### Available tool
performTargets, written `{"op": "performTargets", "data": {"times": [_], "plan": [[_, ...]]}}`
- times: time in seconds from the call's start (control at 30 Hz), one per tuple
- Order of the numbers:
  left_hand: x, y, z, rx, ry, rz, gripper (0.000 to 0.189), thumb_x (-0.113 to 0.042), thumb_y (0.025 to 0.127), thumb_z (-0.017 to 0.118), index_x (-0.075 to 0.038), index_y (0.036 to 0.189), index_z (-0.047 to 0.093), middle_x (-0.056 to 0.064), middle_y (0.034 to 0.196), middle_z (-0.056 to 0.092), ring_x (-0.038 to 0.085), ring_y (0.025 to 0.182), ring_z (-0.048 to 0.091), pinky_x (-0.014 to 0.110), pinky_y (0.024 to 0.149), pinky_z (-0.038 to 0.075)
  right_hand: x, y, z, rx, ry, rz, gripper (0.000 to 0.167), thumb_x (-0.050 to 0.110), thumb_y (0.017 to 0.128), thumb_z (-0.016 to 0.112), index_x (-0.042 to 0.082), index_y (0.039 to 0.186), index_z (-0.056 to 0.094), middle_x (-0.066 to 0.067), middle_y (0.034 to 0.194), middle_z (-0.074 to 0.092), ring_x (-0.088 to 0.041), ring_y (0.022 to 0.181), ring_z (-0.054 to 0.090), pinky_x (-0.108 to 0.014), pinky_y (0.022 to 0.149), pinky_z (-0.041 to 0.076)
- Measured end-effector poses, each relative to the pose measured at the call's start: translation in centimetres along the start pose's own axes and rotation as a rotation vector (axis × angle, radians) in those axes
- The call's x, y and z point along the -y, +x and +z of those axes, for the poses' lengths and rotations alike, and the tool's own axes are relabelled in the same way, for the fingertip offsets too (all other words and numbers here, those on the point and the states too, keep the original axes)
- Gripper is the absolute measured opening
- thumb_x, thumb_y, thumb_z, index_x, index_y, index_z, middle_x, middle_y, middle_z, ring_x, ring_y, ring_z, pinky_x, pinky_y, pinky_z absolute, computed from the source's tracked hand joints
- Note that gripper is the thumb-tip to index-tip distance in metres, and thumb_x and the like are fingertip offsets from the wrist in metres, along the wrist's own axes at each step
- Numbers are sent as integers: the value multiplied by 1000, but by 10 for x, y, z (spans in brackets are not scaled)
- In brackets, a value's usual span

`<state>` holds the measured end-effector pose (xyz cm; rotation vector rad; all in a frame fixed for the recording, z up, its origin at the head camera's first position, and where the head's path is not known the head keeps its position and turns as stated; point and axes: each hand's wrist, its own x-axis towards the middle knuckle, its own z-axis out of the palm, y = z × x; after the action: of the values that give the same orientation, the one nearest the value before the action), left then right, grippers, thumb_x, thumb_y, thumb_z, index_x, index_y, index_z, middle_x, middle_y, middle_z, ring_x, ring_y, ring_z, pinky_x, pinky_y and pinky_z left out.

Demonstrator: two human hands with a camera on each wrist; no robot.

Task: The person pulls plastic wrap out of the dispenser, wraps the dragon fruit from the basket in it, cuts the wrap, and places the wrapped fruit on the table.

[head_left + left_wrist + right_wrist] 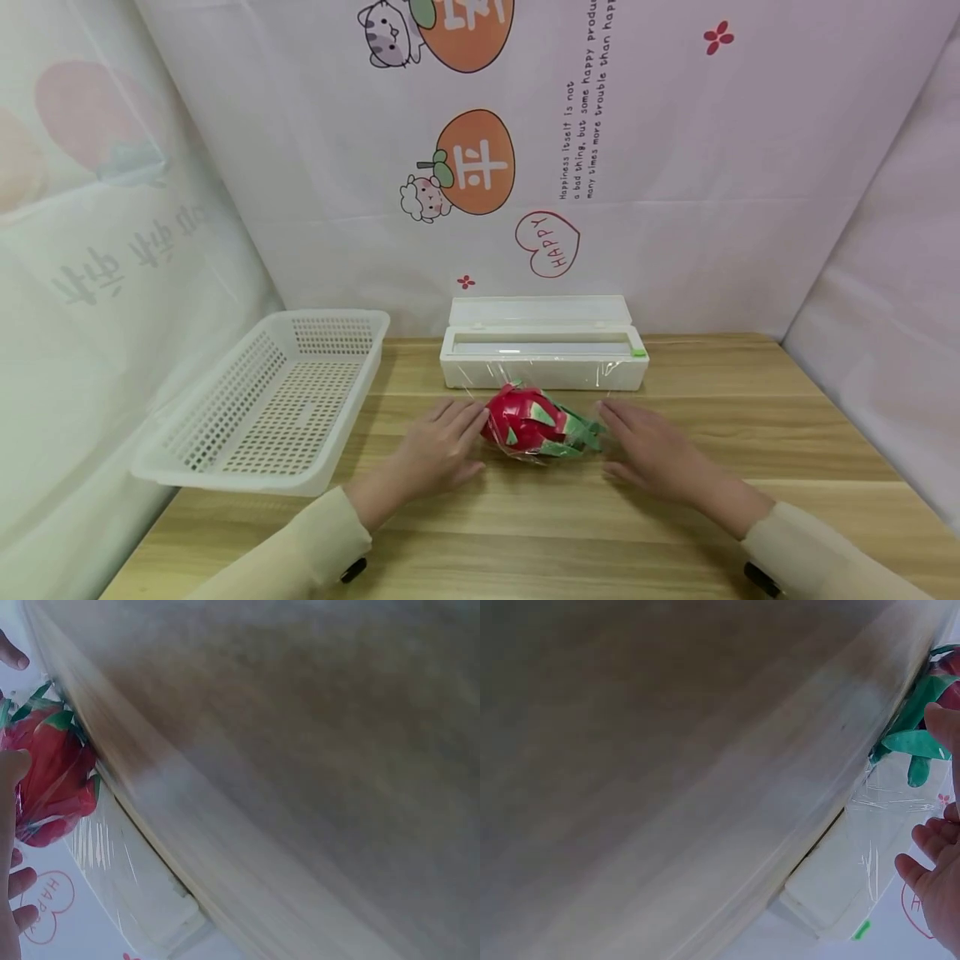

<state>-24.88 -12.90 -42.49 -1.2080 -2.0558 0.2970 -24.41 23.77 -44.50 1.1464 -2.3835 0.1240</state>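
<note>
A red dragon fruit (532, 421) with green scales lies on its side on the table, its green tips toward the right. Clear cling film (871, 862) covers it and stretches back to a white film dispenser box (465, 373), whose lid stands raised. My left hand (442, 446) is at the fruit's rounded left end, fingertips right at its edge and thumb apart from the fingers. On the other side, beside the green tips, my right hand (648, 450) has its fingers extended over the film's edge. Its thumb (941, 724) overlaps the green scales in the right wrist view.
To the left stands a white perforated plastic basket (348, 433). A green piece (638, 352) sits at the dispenser's right end. Behind the wooden table (540, 533) hangs a printed white cloth (660, 208), and more white cloth encloses both sides.
</note>
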Motion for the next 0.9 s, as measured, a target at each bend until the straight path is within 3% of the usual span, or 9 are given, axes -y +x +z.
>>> {"op": "performTargets", "data": {"times": [0.6,0.9], "plan": [[-3,2,4,33,-44,-59,79,-53,77,74,4,129,57,17,126,61,30,116,57,43,102,43,5,19,6,172,73,50,80,33,79,80,-9,137,44,-23,131,52,-39,119,51,-53,98,44],[-2,4,5,63,-92,-78,80,-50,77,75,6,131,54,20,133,54,33,123,51,44,102,42,2,25,9,132,58,38,74,35,77,81,-3,133,51,-22,130,49,-34,115,50,-49,95,47]]}}
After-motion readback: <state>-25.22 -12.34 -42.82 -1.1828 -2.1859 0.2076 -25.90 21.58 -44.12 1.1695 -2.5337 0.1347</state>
